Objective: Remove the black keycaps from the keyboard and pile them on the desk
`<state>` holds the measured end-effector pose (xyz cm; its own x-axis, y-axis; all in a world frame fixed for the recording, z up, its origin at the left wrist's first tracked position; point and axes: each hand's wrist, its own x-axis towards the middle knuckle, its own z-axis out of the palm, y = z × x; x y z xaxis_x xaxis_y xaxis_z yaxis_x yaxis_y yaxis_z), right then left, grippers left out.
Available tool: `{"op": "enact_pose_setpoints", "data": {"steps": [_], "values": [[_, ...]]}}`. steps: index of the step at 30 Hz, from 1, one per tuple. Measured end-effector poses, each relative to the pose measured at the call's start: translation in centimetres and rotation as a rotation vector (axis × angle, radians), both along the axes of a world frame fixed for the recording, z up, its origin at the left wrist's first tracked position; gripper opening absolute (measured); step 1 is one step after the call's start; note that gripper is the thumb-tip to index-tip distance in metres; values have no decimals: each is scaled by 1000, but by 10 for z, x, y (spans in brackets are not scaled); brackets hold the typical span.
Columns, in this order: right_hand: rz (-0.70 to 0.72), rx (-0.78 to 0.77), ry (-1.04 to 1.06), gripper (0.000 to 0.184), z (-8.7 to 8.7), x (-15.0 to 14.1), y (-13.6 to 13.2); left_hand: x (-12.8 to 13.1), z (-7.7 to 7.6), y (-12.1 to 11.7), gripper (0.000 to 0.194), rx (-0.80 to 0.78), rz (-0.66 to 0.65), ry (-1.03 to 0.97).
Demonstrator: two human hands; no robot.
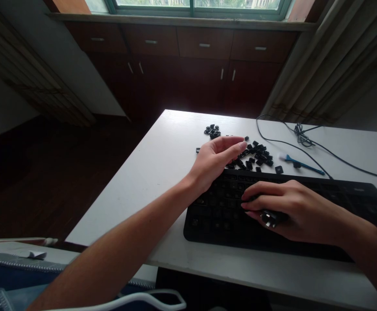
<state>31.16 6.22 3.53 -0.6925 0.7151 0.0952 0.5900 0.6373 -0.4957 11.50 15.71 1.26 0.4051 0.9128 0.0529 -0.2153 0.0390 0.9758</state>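
Two bare forearms, narrow bare wrists, long slender fingers

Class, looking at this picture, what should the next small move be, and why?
Probably rest the left hand on the left end of the keyboard to steady it: the right hand is over the keys, holding a dark pronged object, while the left is near loose black keycaps.

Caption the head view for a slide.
Right hand with a dark, metal-tipped object over a black keyboard; left hand beside loose black keycaps.
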Motion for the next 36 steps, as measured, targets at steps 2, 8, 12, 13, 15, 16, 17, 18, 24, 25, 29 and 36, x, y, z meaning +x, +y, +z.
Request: {"op": "enact_pose_setpoints", "data": {"steps": [2,8,12,13,15,16,17,18,24,25,29,36], "values": [[-62,-14,98,19,2,-2,-1,0,-1,0,35,1,-5,-9],[-328,-287,904,42,16,-28,-4,-2,-3,6,40,-65,20,-61],[-297,-480,1054,52,40,-57,-5,-3,-5,9,40,-116,71,-146],[-297,-468,1056,53,45,-63,-5,-4,-5,10,40,-126,81,-167],[-283,-431,1094,55,48,-72,-6,-4,-6,11,38,-138,88,-200],[-271,-421,1106,56,45,-75,-6,-4,-6,11,37,-142,84,-209],[-264,-409,1107,56,38,-78,-5,-3,-6,11,37,-144,80,-214],[-293,-398,1078,54,30,-80,-4,-3,-6,11,37,-144,77,-217],[-330,-394,1044,54,9,-80,-2,-2,-8,9,39,-119,67,-195],[-329,-386,1039,54,14,-78,-3,-1,-8,9,39,-113,64,-188],[-384,-261,1051,52,24,-62,-2,-1,-6,10,39,-83,60,-163],[-553,-99,980,50,-4,-23,9,-31,20,-16,25,333,-79,142]]}}
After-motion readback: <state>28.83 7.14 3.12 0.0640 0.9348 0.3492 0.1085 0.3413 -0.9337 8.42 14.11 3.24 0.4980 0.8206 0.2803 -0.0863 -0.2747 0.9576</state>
